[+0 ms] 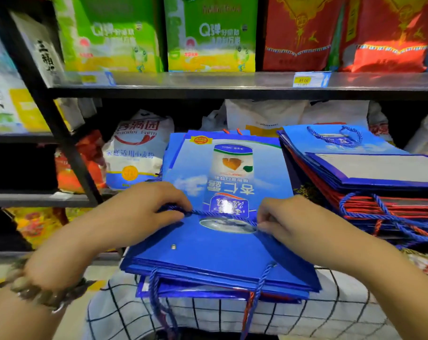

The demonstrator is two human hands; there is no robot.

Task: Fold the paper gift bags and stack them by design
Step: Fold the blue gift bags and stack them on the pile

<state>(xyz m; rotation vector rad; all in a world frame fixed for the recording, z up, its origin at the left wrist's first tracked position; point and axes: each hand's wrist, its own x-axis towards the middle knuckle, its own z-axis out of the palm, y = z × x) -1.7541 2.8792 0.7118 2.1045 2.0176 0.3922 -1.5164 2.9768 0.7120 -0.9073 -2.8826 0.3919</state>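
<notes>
**Desk:** Where is the bag, and who has hold of it?

**Photographer:** A blue paper gift bag (232,168) lies flat on top of the near stack (208,273), which sits on a checked cloth (232,312) in front of shop shelving. The left hand (134,217) and right hand (298,222) each pinch one end of the bag's blue rope handle (218,214), stretched across its printed face. A second stack (370,177) sits to the right.

**Desk:** How will it handle?

**Photographer:** Light, I would judge. The glossy card looks stiff along its creases and likely slick, so folded bags may slide off one another. The cord is limp and could snag. The flat edges seem safer to hold than the rope when squaring the pile.

**Desk:** Any readable text?

**Photographer:** The bag shows a drinks can and large characters 杏仁露, upside down to the wearer. A flour sack (137,153) at far left reads "Farm" and 家庭适用小麦粉. Green boxes (110,38) on the upper shelf carry "Q弹". A yellow price tag (303,80) on the shelf edge appears to read 45.00. Smaller print is too blurred.
</notes>
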